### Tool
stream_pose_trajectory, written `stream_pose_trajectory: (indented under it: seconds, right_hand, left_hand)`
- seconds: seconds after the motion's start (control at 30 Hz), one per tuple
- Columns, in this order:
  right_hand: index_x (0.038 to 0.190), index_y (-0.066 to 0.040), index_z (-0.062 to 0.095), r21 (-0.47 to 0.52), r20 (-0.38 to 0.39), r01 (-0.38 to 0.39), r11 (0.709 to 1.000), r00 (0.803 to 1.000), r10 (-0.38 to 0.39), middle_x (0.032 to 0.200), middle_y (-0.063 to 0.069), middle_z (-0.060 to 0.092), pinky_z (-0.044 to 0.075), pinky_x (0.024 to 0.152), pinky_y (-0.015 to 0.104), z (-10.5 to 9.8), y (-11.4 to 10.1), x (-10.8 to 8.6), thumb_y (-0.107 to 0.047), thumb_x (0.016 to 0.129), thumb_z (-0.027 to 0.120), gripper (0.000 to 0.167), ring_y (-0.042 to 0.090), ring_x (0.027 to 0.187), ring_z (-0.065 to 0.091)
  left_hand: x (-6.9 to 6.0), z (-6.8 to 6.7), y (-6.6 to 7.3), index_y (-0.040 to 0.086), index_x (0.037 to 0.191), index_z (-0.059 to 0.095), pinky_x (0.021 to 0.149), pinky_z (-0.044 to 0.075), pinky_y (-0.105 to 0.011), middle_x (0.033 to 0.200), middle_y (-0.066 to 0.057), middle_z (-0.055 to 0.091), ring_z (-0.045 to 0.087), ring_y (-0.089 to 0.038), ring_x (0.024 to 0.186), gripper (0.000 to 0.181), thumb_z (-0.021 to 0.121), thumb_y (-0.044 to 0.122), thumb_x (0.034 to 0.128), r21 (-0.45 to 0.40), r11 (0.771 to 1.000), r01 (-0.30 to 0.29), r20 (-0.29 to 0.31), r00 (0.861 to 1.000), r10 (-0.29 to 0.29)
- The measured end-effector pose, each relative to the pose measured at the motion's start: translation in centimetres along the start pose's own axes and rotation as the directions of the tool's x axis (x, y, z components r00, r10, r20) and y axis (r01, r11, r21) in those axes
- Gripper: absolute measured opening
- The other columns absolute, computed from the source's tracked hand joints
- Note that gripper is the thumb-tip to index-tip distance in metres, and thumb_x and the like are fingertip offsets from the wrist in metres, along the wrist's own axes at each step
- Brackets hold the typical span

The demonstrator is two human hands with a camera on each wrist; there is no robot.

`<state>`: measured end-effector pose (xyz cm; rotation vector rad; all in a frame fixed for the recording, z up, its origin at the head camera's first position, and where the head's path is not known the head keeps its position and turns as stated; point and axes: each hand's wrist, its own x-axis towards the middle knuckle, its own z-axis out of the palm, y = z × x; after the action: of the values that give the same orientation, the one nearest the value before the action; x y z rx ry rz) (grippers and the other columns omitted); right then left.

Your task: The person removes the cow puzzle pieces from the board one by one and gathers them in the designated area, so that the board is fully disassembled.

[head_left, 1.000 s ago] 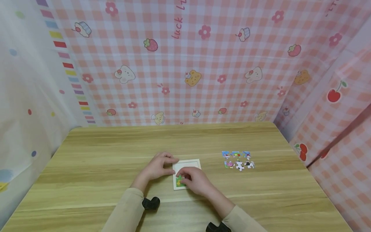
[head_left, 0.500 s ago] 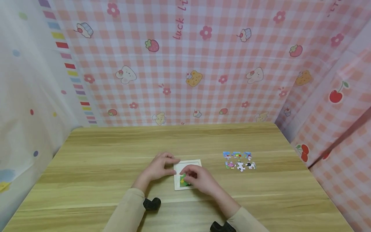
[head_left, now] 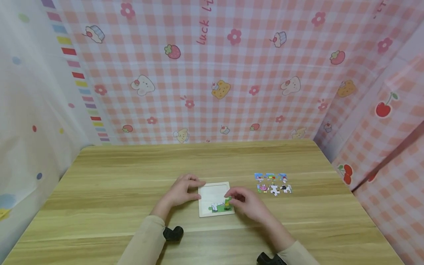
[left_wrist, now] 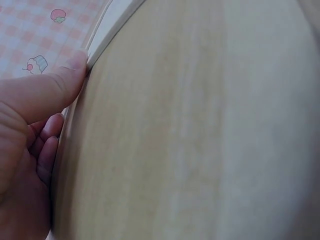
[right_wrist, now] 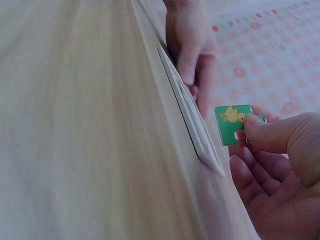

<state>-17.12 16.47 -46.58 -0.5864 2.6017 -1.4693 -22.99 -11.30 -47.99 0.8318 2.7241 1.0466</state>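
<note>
A shallow, pale wooden puzzle tray (head_left: 212, 194) lies on the table in the head view, with green-and-white puzzle pieces (head_left: 215, 208) along its near side. My left hand (head_left: 181, 190) rests at the tray's left side; thumb and forefinger touch the edge, and the left wrist view shows the thumb (left_wrist: 60, 87) against a corner. Over the tray's near right corner, my right hand (head_left: 249, 203) pinches a green puzzle piece (right_wrist: 227, 127) printed with a yellow chick. The right wrist view shows this piece raised off the tray, between thumb and fingers.
Several loose puzzle pieces (head_left: 274, 189) lie in two rows on the wooden table (head_left: 132, 165), to the right of the tray. A pink checked cloth (head_left: 198, 73) hangs behind the table. Each wrist carries a black device (head_left: 173, 233).
My right hand has moved right across the tray with the chick piece, from the near left corner to the near right one. Pieces it covered now show. My left hand has stayed put.
</note>
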Motion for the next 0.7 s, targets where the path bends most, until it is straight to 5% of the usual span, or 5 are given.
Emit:
stream_pose_trajectory:
  seconds: [0.7]
  right_hand:
    - [0.102,-0.004,0.069,-0.12,-0.168,-0.03,0.992,0.986,0.01,0.087,0.003,0.069,0.051,0.069,0.021,-6.7,4.6,-3.6,0.0,0.087,0.072,0.017,0.003,0.077,0.058]
  left_hand:
    - [0.0,0.2,-0.1,0.013,0.127,0.069,0.099,0.041,-0.044,0.119,-0.003,0.06,0.05,-0.025,0.114,0.045,0.079,0.019,0.084,0.012,1.0,-0.011,-0.017,1.0,0.011]
